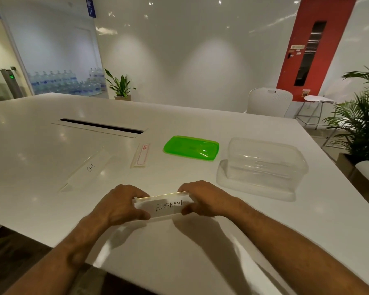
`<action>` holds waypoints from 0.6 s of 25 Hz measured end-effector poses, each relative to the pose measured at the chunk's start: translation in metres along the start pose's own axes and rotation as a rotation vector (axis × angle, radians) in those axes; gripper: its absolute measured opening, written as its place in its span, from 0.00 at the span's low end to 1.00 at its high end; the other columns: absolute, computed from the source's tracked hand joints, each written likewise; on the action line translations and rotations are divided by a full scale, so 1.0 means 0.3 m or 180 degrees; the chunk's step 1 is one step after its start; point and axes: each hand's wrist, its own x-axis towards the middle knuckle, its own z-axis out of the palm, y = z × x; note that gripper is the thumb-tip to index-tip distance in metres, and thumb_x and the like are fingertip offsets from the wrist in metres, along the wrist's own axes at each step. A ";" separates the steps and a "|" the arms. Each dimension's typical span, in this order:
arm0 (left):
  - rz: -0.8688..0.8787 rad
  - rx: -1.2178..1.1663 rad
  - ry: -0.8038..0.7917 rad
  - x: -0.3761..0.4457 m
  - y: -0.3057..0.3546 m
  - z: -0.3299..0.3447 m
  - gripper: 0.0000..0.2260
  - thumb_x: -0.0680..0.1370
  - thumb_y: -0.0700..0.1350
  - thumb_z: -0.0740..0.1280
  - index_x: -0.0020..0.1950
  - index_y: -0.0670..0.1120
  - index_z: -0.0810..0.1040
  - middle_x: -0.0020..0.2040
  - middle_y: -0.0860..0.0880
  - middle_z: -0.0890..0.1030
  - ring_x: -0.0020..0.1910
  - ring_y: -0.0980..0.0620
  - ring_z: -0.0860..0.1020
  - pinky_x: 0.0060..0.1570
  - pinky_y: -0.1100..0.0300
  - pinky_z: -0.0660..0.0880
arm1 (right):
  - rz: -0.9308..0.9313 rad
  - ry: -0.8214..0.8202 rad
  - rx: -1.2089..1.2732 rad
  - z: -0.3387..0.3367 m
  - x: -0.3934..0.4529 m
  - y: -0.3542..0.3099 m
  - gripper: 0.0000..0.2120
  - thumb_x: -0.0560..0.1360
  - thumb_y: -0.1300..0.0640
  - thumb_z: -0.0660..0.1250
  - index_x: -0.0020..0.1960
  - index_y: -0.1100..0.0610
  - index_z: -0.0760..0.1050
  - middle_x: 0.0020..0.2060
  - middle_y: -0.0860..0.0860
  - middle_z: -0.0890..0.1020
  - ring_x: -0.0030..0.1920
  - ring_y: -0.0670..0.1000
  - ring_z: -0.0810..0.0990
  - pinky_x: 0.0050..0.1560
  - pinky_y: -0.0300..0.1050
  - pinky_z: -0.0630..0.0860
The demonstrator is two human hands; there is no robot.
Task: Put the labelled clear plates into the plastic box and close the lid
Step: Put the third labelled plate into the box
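Both hands hold a clear plate labelled ELEPHANT (168,206) just above the white table (51,209), near its front edge. My left hand (120,204) grips the plate's left end and my right hand (202,199) grips its right end, fingers curled over the top edge. A second clear plate labelled CAT (90,168) lies flat to the left. A third plate with a red-bordered label (141,155) lies further back. The clear plastic box (262,167) stands open at the right, with its green lid (191,147) lying beside it on the left.
A dark cable slot (101,125) runs across the table behind the plates. A white chair (268,101) and a stool stand past the far edge. A potted palm (362,116) crowds the right side.
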 end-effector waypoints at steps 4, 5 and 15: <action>0.0150 -0.0061 0.0043 0.049 0.081 0.006 0.23 0.66 0.54 0.80 0.60 0.54 0.84 0.57 0.52 0.85 0.49 0.53 0.80 0.51 0.57 0.80 | 0.0100 0.0184 0.0058 -0.054 -0.057 0.069 0.25 0.70 0.41 0.73 0.63 0.49 0.75 0.57 0.48 0.83 0.54 0.52 0.79 0.55 0.53 0.76; 0.0189 -0.0036 0.0055 0.065 0.111 0.005 0.23 0.66 0.53 0.80 0.61 0.53 0.84 0.58 0.52 0.85 0.49 0.53 0.80 0.52 0.56 0.80 | 0.0150 0.0223 0.0062 -0.077 -0.075 0.084 0.25 0.70 0.41 0.73 0.63 0.50 0.75 0.57 0.49 0.83 0.55 0.52 0.79 0.56 0.52 0.76; 0.0967 0.0091 0.0254 0.280 0.462 -0.051 0.28 0.64 0.58 0.80 0.62 0.55 0.83 0.61 0.53 0.84 0.55 0.52 0.81 0.57 0.54 0.78 | 0.0739 0.0695 -0.0008 -0.354 -0.255 0.295 0.28 0.69 0.45 0.76 0.66 0.51 0.75 0.58 0.50 0.83 0.56 0.53 0.80 0.57 0.50 0.76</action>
